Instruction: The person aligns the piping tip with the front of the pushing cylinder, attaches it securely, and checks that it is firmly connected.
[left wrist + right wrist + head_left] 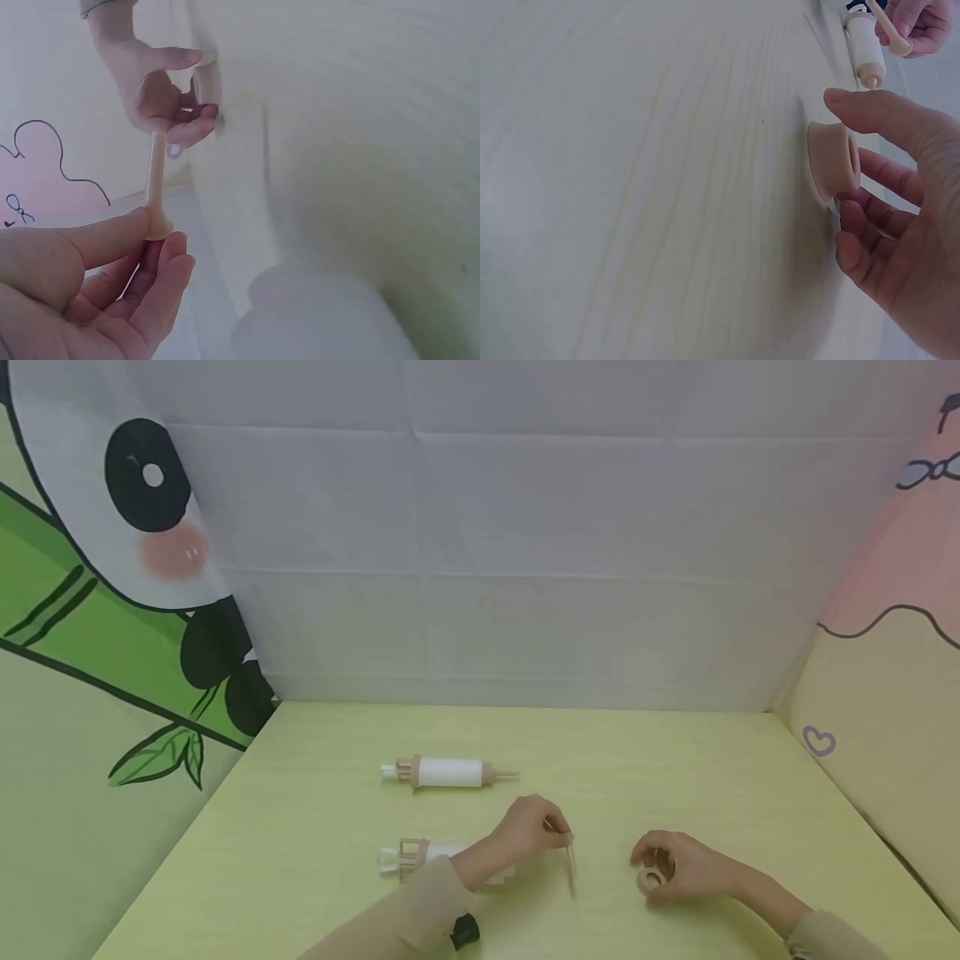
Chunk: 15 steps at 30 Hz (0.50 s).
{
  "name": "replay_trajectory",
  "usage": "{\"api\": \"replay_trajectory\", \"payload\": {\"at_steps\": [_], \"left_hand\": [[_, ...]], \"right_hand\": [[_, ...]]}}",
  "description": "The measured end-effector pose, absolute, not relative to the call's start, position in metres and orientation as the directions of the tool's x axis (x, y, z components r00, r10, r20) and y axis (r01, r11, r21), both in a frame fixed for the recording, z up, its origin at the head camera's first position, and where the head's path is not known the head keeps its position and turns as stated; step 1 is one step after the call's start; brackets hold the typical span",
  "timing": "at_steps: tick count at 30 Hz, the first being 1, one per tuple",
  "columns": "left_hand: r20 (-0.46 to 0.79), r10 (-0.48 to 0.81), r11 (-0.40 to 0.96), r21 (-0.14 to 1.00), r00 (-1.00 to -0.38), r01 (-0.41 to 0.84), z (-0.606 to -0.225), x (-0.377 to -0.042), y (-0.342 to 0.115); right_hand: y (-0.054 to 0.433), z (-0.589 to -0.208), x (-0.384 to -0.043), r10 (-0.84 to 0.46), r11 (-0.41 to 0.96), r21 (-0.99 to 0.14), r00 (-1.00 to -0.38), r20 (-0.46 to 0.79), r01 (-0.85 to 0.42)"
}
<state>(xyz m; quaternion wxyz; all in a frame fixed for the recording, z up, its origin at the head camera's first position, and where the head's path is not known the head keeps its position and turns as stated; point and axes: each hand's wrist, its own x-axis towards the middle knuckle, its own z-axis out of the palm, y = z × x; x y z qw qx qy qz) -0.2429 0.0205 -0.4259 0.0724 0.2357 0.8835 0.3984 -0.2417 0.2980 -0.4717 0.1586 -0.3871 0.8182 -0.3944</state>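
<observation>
The left hand (525, 828) pinches a thin beige tube (156, 180) with a flared end between thumb and fingertips, holding it above the table. In the head view this tube points downward. A short beige ring (832, 161) with a flared base sits on the table, the right hand (686, 864) spread around it. In the right wrist view the thumb stands apart from the ring while the other fingertips are close to its far edge. Beneath the left forearm lies a syringe-like white cylinder (442, 852) with beige end pieces, partly hidden by that arm.
A second syringe-like white cylinder (450, 772) with a beige tip lies farther back on the pale yellow table (330, 735). White sheeting (525, 527) closes off the back, with painted panels at both sides.
</observation>
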Motion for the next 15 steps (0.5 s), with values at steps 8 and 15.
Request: {"api": "replay_trajectory", "payload": {"at_steps": [8,15], "left_hand": [[0.135,0.439,0.528,0.761,-0.888,0.376,-0.399,-0.256,-0.007],[0.177,0.363,0.54,0.76,-0.915,0.361,-0.378,-0.268,-0.029]], "right_hand": [[0.3,-0.473,-0.243,-0.794,0.351,-0.761,-0.604,0.067,-0.546],[0.298,-0.472,-0.247,-0.79,0.377,-0.73,-0.609,0.068,-0.571]]}}
